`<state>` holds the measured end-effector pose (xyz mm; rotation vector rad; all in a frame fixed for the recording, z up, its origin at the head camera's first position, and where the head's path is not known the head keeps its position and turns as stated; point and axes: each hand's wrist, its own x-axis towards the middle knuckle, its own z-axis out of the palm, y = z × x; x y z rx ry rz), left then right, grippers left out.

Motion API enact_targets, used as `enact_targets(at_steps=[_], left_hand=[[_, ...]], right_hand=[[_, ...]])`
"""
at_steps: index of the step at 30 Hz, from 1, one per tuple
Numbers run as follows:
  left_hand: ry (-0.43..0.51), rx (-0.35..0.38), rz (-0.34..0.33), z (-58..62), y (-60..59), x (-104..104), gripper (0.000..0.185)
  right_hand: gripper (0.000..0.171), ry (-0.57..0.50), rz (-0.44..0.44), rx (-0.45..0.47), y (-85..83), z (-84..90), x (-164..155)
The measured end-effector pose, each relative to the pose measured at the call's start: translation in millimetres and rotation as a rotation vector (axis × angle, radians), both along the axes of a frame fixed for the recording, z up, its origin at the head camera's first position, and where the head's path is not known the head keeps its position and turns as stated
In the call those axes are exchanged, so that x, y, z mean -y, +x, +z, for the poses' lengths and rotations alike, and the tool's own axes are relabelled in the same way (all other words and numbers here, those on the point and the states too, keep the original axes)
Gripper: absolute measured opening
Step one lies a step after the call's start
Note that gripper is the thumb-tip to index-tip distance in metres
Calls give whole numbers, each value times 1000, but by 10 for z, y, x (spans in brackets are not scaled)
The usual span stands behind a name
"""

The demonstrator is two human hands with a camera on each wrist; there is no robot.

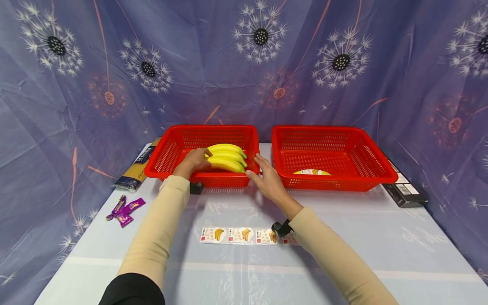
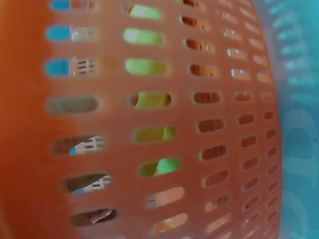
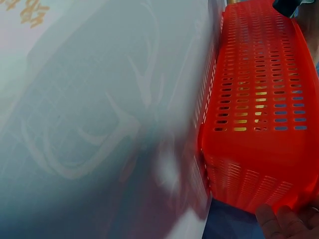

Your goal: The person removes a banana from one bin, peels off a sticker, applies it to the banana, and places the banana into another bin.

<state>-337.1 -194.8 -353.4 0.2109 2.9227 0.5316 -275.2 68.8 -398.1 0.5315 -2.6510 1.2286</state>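
Note:
A bunch of yellow bananas [image 1: 226, 157] with greenish tips lies in the left red plastic basket [image 1: 213, 182]. My left hand [image 1: 195, 162] reaches over the front rim and grips the bunch at its left end. Through the slots of the basket wall [image 2: 114, 119], yellow and green patches show in the left wrist view. My right hand [image 1: 268, 180] is at that basket's front right corner, fingers extended and thumb spread, fingertips at the rim. In the right wrist view its fingers [image 3: 286, 221] touch the corner of the basket.
A second red basket [image 1: 331, 183] stands to the right, holding a yellow-and-white card [image 1: 312, 172]. A strip of banana-printed labels [image 1: 240, 235] lies in front. Purple-wrapped candies [image 1: 123, 210] and a gold-and-dark packet [image 1: 139, 165] are at left, a black box [image 1: 408, 190] at right.

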Motion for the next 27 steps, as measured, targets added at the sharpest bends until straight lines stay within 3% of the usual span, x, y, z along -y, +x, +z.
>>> enact_targets(at_steps=[4, 9, 17, 22, 27], left_hand=[[-49, -86, -11, 56, 29, -32, 47], [-84, -127, -14, 115, 72, -72, 46], [-49, -216, 0, 173, 213, -41, 46], [50, -242, 75, 293, 392, 37, 47], [270, -299, 174, 365, 649, 163, 46]], right_hand=[[67, 9, 3, -11, 0, 16, -3], [66, 25, 3, -24, -5, 28, -9], [65, 54, 6, -35, 7, 25, -9], [65, 53, 7, -35, 13, 30, -14], [65, 58, 8, -34, 12, 34, -17]])
